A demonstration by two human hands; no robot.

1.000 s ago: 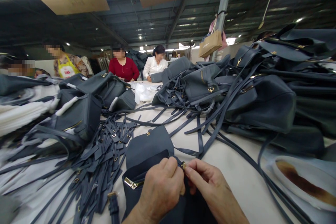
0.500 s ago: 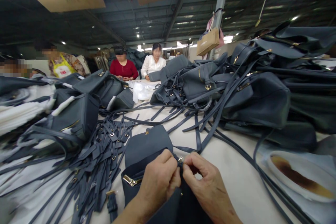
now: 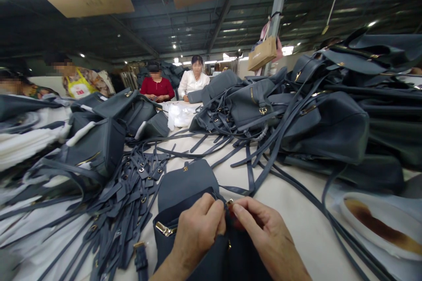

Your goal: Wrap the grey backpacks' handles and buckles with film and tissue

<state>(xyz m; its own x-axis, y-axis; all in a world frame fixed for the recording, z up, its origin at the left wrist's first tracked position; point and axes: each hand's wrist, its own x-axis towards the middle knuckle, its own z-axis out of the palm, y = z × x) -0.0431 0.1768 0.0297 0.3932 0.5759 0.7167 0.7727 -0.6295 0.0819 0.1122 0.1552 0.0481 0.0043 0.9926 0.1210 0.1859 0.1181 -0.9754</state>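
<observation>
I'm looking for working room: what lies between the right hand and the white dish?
In the head view, pale tabletop shows beside the right hand, then long dark straps cross the stretch before the white dish.

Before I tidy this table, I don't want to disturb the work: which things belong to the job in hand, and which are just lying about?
Job in hand:
- dark bag, under the left hand
- gold fitting, at the right hand

Apparently lying about, untouched:
- strap pile
- white plastic bundle
- paper bag, hanging
</observation>
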